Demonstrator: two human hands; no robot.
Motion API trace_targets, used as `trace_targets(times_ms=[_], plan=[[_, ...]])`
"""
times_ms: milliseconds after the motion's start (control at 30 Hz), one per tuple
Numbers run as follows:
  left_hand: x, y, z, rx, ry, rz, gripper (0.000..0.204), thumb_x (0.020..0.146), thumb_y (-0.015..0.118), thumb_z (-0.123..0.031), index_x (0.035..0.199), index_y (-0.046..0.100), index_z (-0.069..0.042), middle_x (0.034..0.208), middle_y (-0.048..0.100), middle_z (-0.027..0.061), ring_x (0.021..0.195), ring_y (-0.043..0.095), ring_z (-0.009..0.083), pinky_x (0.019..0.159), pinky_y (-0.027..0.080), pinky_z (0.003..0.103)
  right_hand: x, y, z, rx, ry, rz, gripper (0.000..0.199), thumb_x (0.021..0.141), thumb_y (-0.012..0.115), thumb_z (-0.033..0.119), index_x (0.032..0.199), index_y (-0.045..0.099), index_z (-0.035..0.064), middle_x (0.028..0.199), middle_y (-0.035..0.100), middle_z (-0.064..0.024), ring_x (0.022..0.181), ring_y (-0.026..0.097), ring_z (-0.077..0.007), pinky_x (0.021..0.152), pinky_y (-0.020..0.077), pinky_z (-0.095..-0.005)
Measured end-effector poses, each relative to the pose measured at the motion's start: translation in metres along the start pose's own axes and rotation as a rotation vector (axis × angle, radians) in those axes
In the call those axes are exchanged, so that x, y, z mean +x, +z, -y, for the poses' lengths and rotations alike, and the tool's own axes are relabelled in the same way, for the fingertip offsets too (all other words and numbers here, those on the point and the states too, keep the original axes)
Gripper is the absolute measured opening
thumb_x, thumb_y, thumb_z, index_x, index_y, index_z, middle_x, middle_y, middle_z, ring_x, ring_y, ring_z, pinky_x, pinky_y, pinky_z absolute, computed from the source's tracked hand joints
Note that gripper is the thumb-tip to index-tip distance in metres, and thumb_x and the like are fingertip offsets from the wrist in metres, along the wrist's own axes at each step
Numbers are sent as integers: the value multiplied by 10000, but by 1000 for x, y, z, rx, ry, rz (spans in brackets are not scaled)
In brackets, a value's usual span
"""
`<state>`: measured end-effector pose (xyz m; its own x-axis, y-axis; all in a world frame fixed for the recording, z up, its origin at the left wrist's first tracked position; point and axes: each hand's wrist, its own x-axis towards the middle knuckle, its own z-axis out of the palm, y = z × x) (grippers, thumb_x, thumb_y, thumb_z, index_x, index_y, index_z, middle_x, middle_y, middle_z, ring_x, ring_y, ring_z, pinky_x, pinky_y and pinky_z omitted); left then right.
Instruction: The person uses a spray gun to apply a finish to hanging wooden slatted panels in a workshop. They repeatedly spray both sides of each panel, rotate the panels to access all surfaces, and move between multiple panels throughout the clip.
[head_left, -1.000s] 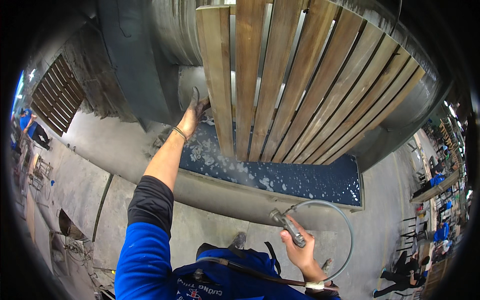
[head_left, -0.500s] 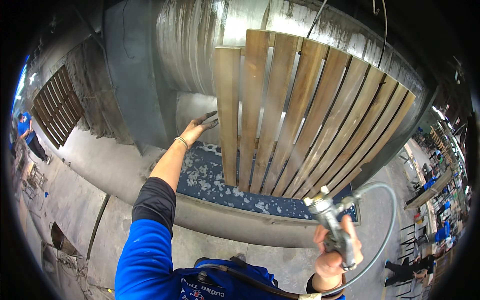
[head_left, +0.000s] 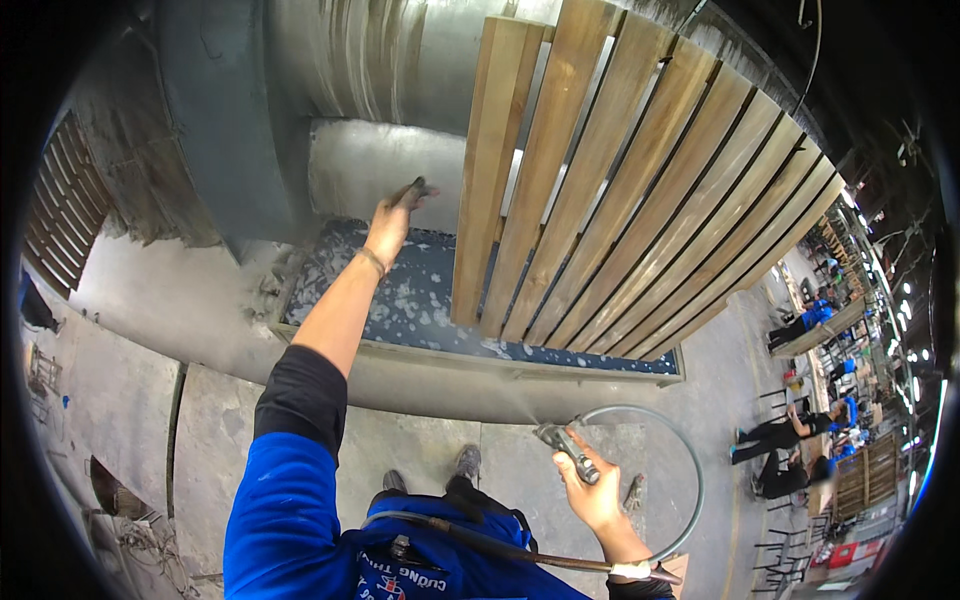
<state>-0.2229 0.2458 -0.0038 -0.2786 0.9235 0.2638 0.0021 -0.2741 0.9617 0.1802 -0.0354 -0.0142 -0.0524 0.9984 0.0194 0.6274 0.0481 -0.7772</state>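
Note:
My right hand (head_left: 592, 490) is wrapped round the handle of a metal spray gun (head_left: 560, 440), held low in front of my body with its nozzle to the left. A grey hose (head_left: 697, 470) loops from the gun round to the right. A slatted wooden panel (head_left: 600, 190) hangs tilted from hooks ahead of me. Just left of its edge, apart from it, my left hand (head_left: 402, 208) reaches out with dark-stained fingers extended and nothing in them. The fingertips are somewhat blurred.
Below the panel lies a trough (head_left: 480, 365) of dark water with pale foam. A grey metal wall (head_left: 230, 120) stands at left, beside another slatted panel (head_left: 65, 205). People (head_left: 790, 430), benches and stools are at far right. A second hose (head_left: 480, 545) crosses my waist.
My right hand has lowered the spray gun leftward and turned it away from the panel. The view has shifted, and the panel now appears higher. My left hand's fingers are less spread.

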Motion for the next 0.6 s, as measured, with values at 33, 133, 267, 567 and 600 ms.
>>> trace_targets(times_ms=[33, 133, 267, 567, 600], plan=[[-8, -13, 24, 28, -91, -53, 453, 1029, 494, -401, 1089, 730, -20, 1108, 714, 119, 1086, 609, 221, 998, 426, 381, -5, 6, -3, -13, 13, -17, 527, 903, 833, 251, 1331, 673, -10, 751, 706, -103, 650, 554, -49, 616, 498, -253], [-81, -39, 127, 104, -165, -167, 373, 984, 531, -281, 798, 669, 12, 779, 667, 75, 671, 572, 150, 638, 448, 326, -15, -1, 4, -31, -16, -97, 557, 931, 801, 348, 1327, 672, -21, 718, 672, -71, 662, 534, -34, 597, 479, -244], [-245, -104, 278, 340, -716, 2, 342, 970, 561, -278, 1010, 702, 31, 850, 744, 175, 793, 725, 300, 755, 567, 414, -7, -26, 45, 189, -411, -367, 667, 954, 722, 493, 1313, 661, -65, 819, 711, -76, 676, 614, -100, 587, 491, -263], [-594, -241, 296, 617, -1612, 190, 389, 909, 591, -272, 1139, 727, 11, 1167, 726, 240, 1080, 710, 353, 901, 567, 456, -13, -88, 146, 382, -879, -641, 994, 936, 499, 779, 1420, 558, -87, 666, 629, -81, 505, 432, -62, 489, 322, -217], [-607, -247, 291, 560, -1652, 152, 381, 914, 590, -267, 1136, 727, 11, 1163, 729, 236, 1074, 713, 348, 890, 572, 453, -12, -89, 151, 438, -874, -653, 1063, 889, 492, 830, 1438, 543, -79, 713, 648, -104, 516, 439, -69, 496, 322, -216]])
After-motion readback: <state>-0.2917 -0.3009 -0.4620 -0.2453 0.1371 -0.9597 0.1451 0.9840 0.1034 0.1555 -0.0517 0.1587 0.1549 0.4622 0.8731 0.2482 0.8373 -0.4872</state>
